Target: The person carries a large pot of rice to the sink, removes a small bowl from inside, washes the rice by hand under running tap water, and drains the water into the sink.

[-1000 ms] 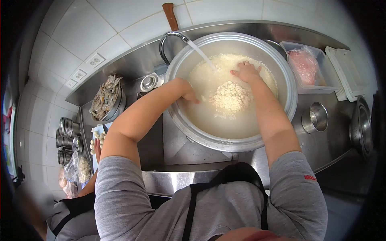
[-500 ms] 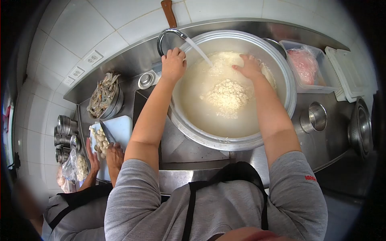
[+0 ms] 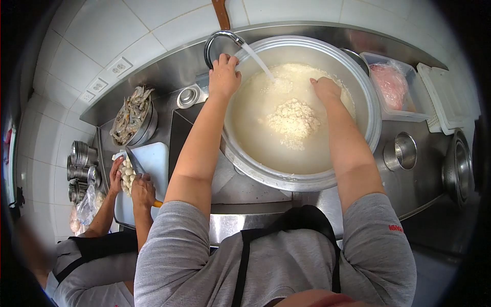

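Note:
A big metal basin (image 3: pixel 376 110) holds cloudy water (image 3: pixel 250 125) with a mound of wet, pale grains, which look like rice (image 3: pixel 294 120). Water runs into it from a curved faucet (image 3: pixel 225 34). At the basin's upper left, my left hand (image 3: pixel 225 77) is closed on the rim, fingers curled over the edge. My right hand (image 3: pixel 327 91) is inside the basin, at the upper right of the mound. Its thumb shows at the water's surface, but the other fingers are mostly hidden, so their grip is unclear.
At left, a co-worker's hands (image 3: pixel 143 192) work with a knife (image 3: pixel 135 161) and pale pieces on a cutting board (image 3: pixel 155 161). A bowl of shrimp (image 3: pixel 134 117) stands behind. Right of the basin are a plastic tub with a pink bag (image 3: pixel 388 87), a metal cup (image 3: pixel 404 151) and metal bowls (image 3: pixel 458 166).
My right hand has gone from spread fingers at the surface to mostly hidden fingers, lower in the water. My left hand stays at the rim. The co-worker's hands have moved up the board.

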{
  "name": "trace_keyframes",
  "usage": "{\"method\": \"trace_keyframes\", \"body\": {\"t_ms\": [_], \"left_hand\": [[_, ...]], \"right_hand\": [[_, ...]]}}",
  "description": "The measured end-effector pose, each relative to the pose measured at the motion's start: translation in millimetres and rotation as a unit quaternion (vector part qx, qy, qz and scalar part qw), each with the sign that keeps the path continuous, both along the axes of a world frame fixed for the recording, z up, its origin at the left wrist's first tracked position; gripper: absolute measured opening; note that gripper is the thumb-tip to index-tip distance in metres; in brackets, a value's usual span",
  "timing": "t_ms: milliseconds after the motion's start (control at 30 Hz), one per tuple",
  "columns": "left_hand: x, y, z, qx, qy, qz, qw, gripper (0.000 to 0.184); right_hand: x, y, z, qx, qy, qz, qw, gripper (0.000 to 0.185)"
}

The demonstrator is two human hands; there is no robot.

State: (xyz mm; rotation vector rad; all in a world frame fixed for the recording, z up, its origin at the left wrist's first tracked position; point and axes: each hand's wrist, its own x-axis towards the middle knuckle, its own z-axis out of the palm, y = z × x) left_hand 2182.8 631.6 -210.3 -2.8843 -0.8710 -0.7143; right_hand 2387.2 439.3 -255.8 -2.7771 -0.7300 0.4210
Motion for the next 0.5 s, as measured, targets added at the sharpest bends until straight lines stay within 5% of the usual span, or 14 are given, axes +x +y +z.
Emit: {"method": "trace_keyframes", "body": {"t_ms": [167,367,433,500], "left_hand": [[8,5,-7,-0.030,-0.062,0.040,0.997,0.036],[11,10,-11,-0.038,0.018,0.086,0.995,0.037],[12,7,-11,-0.044,0.018,0.084,0.995,0.037],[15,10,-9,-0.041,0.016,0.090,0.995,0.038]], "right_hand": [[-10,5,7,-0.002,-0.014,0.044,0.999,0.037],[28,22,7,0.072,-0.225,0.267,0.934,0.032],[54,17,1,-0.062,-0.234,0.282,0.928,0.030],[67,9,-5,-0.173,-0.140,0.128,0.967,0.033]]}}
